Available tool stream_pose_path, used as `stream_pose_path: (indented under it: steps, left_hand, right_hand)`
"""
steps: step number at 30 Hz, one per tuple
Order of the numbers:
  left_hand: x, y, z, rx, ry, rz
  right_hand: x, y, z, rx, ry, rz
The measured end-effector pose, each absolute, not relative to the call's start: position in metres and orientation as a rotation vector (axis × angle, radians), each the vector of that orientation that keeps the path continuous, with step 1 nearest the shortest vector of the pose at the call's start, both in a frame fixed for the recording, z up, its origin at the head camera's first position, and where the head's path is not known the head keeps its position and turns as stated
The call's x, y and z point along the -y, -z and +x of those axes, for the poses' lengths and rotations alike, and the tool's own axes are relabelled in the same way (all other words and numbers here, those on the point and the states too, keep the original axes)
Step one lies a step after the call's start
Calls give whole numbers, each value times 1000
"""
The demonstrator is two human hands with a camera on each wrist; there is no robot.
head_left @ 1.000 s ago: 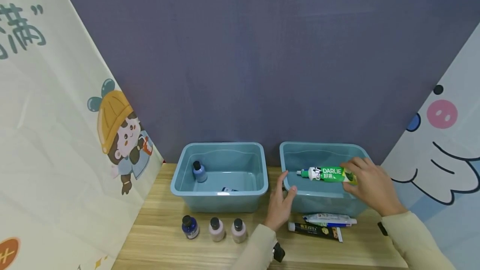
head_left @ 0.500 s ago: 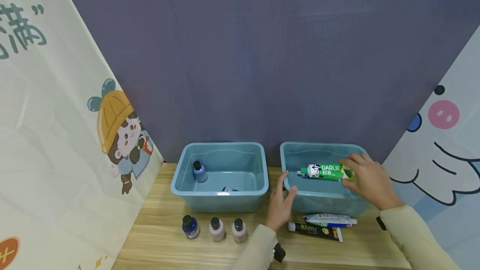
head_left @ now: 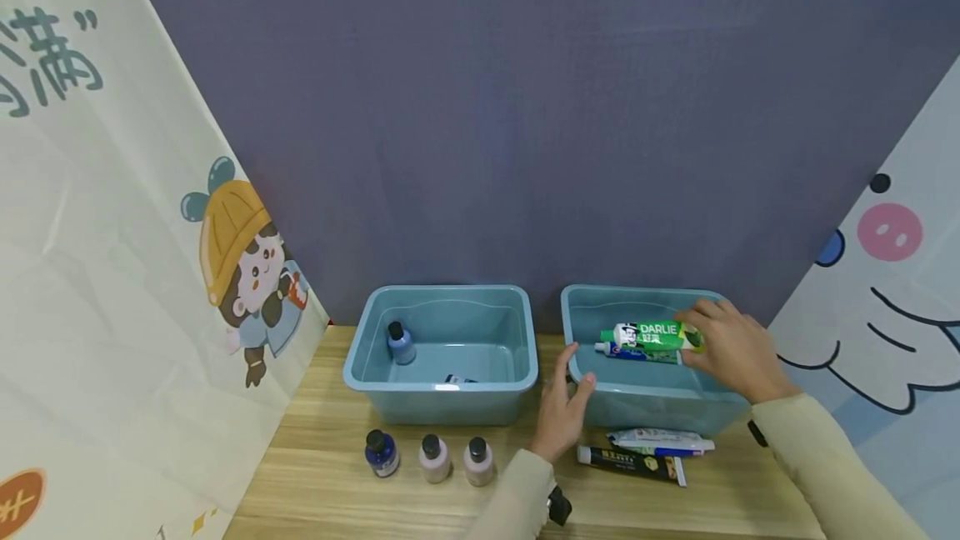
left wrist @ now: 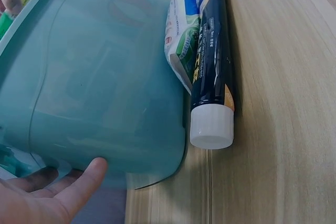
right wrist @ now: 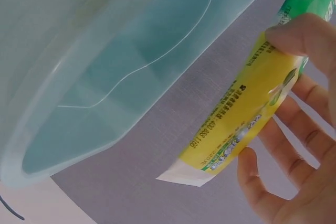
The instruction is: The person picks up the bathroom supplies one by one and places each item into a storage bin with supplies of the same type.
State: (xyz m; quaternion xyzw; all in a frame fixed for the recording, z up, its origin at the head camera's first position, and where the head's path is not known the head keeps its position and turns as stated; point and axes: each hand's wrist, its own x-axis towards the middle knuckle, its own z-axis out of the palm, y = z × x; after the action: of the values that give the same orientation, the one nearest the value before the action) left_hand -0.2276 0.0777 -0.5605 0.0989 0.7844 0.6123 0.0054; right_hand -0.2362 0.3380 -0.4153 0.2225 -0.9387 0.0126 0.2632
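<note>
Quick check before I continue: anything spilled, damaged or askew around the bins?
No spill or damage shows. Only mildly untidy: in front of the right bin, the black tube lies at a slant and the white tube crowds behind it, while three bottles left of them stand upright.

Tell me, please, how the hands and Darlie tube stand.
Right hand gripping Darlie toothpaste tube over right bin. Left hand at that bin's near-left corner. Possible obstruction: blue tube lying inside.
</note>
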Motion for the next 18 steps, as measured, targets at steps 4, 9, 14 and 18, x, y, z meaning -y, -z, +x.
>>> stream_pose_path:
  steps: [4,9,14,18]
  left_hand:
    - [-77,559,-227,-2451,-1910,296]
    - [-77,558,-227,-2449,-1907,283]
    - [-76,559,-228,-2453,-1909,292]
    - [-76,561,-229,-2467,-1914,327]
  right_hand:
    - [-339,415,-241,2561,-32,592]
    - [-340,415,-244,2620,-35,570]
    - [-340,415,-248,2689,-47,542]
    - [-340,415,-252,2712,-48,532]
